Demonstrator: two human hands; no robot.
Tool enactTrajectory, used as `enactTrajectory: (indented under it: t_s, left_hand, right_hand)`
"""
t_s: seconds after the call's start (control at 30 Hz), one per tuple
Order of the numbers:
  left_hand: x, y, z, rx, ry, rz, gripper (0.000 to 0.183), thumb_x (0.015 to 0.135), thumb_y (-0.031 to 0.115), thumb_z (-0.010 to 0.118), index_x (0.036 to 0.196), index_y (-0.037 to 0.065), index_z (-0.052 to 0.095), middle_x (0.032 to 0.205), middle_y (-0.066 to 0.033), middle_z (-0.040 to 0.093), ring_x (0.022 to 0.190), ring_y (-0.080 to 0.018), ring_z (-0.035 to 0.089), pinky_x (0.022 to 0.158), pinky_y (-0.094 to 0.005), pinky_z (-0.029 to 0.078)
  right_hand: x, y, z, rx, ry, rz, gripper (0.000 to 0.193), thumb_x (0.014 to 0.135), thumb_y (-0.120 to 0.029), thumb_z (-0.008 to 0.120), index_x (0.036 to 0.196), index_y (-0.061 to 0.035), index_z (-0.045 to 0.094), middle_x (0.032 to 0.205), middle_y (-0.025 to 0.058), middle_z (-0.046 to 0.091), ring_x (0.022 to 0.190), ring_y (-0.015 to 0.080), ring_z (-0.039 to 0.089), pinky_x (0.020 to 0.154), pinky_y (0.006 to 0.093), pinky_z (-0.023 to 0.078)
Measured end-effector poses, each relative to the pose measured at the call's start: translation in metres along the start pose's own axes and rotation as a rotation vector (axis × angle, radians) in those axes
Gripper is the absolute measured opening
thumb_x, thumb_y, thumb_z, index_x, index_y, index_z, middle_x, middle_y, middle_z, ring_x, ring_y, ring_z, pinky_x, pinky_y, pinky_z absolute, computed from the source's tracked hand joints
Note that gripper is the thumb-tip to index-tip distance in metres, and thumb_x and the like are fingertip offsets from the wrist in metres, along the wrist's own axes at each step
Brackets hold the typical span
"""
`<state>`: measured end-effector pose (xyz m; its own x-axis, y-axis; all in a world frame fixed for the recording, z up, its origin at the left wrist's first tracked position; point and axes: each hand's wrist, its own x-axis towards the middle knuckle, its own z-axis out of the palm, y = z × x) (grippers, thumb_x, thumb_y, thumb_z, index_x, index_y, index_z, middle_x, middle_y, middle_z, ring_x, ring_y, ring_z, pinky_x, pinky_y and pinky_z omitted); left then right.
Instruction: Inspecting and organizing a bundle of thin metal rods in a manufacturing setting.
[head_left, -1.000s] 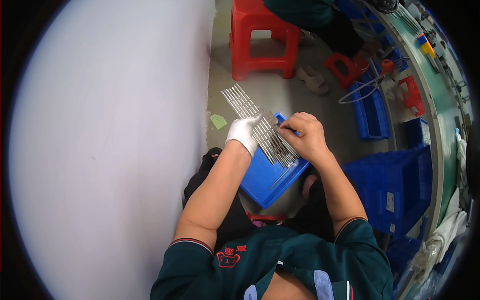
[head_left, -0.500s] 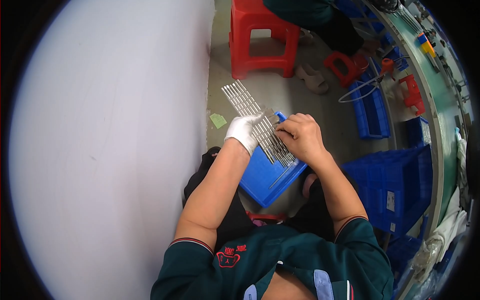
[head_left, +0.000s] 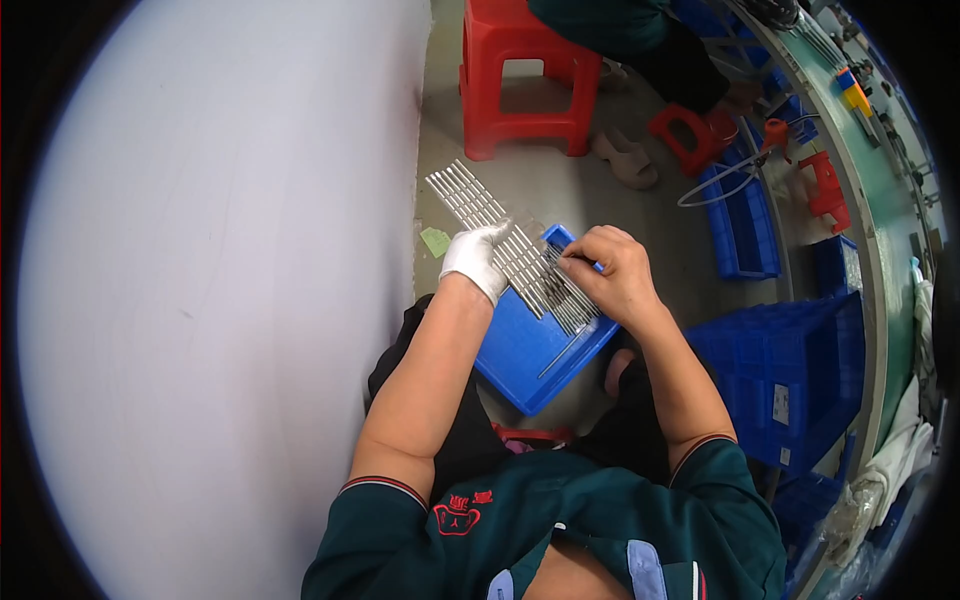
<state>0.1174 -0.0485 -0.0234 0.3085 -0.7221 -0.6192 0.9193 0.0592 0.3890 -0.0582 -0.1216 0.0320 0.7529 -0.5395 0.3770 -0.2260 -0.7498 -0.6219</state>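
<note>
Item: one flat row of thin metal rods [head_left: 500, 235], lying side by side, too many and too fine to count. The row is running diagonally from the bare floor [head_left: 580, 215] near the wall down across the near rim of one blue bin [head_left: 520, 355], which is sitting on the person's lap.

Left hand [head_left: 478, 258]: wearing a white glove, closing over the left edge of the rod row about midway along, gripping it.

Right hand [head_left: 612, 275]: bare, fingers curling down onto the lower end of the rods over the bin's far corner, pinching at a few of them.

One loose rod [head_left: 558, 355] is lying inside the bin, apart from the row.

Edges and room: a pale wall [head_left: 220, 300] is filling the whole left side, its foot just beside the upper end of the rods. Open floor is lying ahead of the hands up to one red stool [head_left: 525, 75]. One pair of sandals [head_left: 625, 160] is resting right of the stool. To the right, stacked blue crates [head_left: 790, 380] are standing close by the right elbow, and one more blue crate [head_left: 745, 220] is sitting further up. A green counter [head_left: 870, 190] is curving along the far right edge.
</note>
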Motion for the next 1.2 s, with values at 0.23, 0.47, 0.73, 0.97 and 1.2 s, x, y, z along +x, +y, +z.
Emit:
enactTrajectory:
  t_s: [0.23,0.47,0.73,0.97,1.2]
  left_hand:
    - [0.003,-0.003,-0.003,0.035,0.03,0.029,0.022,0.093,0.002,0.048,0.115,0.004,0.052,0.109,-0.0197,0.059,0.1,-0.0408,0.061,0.085,-0.0585,0.052]
    - [0.01,-0.006,-0.006,0.032,0.021,0.025,0.022,0.093,0.001,0.048,0.115,0.002,0.052,0.106,-0.0201,0.06,0.098,-0.0403,0.062,0.083,-0.0571,0.054]
    - [0.01,-0.007,-0.007,0.024,-0.005,0.026,0.021,0.094,0.0,0.048,0.114,0.002,0.05,0.102,-0.0199,0.06,0.093,-0.0385,0.063,0.079,-0.0544,0.056]
    - [0.009,-0.007,-0.007,0.045,0.029,0.07,0.023,0.094,0.0,0.048,0.116,0.003,0.05,0.105,-0.0197,0.059,0.095,-0.0385,0.062,0.08,-0.0547,0.055]
    - [0.006,-0.005,-0.004,0.031,0.043,0.046,0.022,0.093,0.0,0.049,0.115,0.003,0.051,0.107,-0.0199,0.059,0.097,-0.0394,0.062,0.081,-0.0556,0.055]
  right_hand:
    - [0.001,-0.01,-0.004,-0.233,-0.036,-0.223,0.007,0.068,-0.007,0.072,0.073,-0.0072,0.067,0.069,0.0056,0.061,0.07,0.0246,0.058,0.068,0.0361,0.045]
    - [0.0,-0.003,0.0,-0.157,0.037,-0.155,0.009,0.065,-0.007,0.073,0.072,-0.0083,0.067,0.07,0.0039,0.061,0.069,0.0226,0.058,0.066,0.0352,0.044]
    - [-0.002,-0.005,0.006,-0.166,-0.026,-0.145,0.008,0.067,-0.007,0.073,0.073,-0.0067,0.067,0.069,0.0055,0.061,0.069,0.024,0.059,0.068,0.0355,0.045]
    - [-0.003,-0.005,0.004,-0.048,0.008,-0.083,0.008,0.069,-0.008,0.074,0.074,-0.0053,0.068,0.067,0.0071,0.061,0.067,0.0247,0.059,0.068,0.035,0.045]
    - [-0.002,-0.004,0.007,-0.105,0.007,-0.122,0.007,0.068,-0.007,0.073,0.073,-0.0066,0.068,0.067,0.006,0.06,0.067,0.0242,0.058,0.068,0.0357,0.045]
